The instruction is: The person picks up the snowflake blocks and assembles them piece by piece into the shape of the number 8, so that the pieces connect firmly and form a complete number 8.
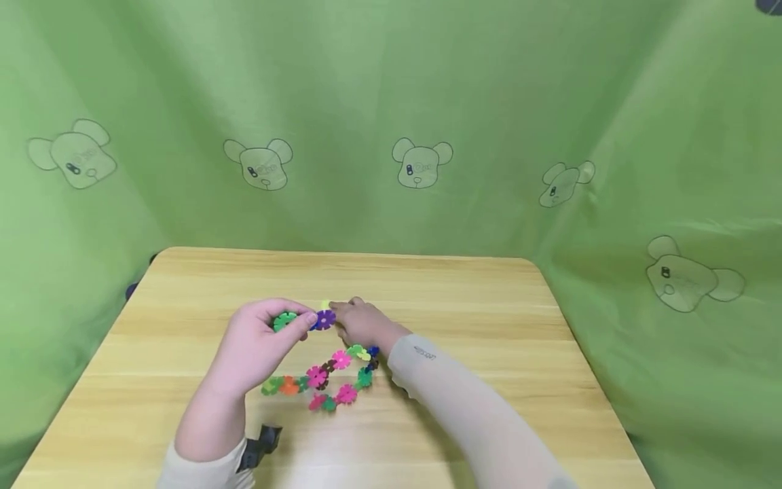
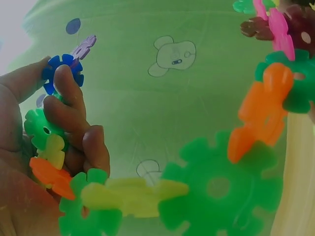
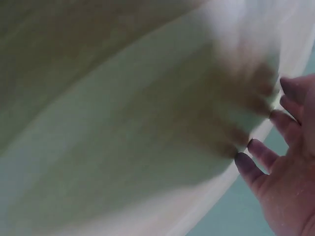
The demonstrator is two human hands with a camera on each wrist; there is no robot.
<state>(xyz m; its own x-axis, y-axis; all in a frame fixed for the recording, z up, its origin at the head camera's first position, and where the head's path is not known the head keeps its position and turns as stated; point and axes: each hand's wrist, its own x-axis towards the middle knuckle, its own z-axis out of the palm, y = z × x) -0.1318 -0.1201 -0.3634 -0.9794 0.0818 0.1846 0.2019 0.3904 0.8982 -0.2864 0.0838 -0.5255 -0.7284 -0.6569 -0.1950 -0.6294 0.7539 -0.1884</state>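
A chain of notched interlocking plastic discs [image 1: 341, 359] lies in a loop on the table, in pink, green, orange, brown and blue. Its upper end is in my left hand [image 1: 256, 343], which pinches a blue disc [image 2: 62, 73] between thumb and fingers. A purple disc [image 1: 326, 320] sticks out beyond that blue one, and a green disc [image 2: 43, 129] lies against the palm. Close to the purple disc, my right hand [image 1: 364, 323] reaches down to the tabletop. In the right wrist view its fingers [image 3: 250, 169] are spread, with nothing seen between them. A yellow piece [image 1: 325, 305] shows beside its fingertips.
The wooden table [image 1: 501, 353] has rounded far corners. A green curtain [image 1: 342, 81] with mouse-head drawings surrounds it on the far side and both flanks. A black device [image 1: 259, 446] is strapped at the left wrist.
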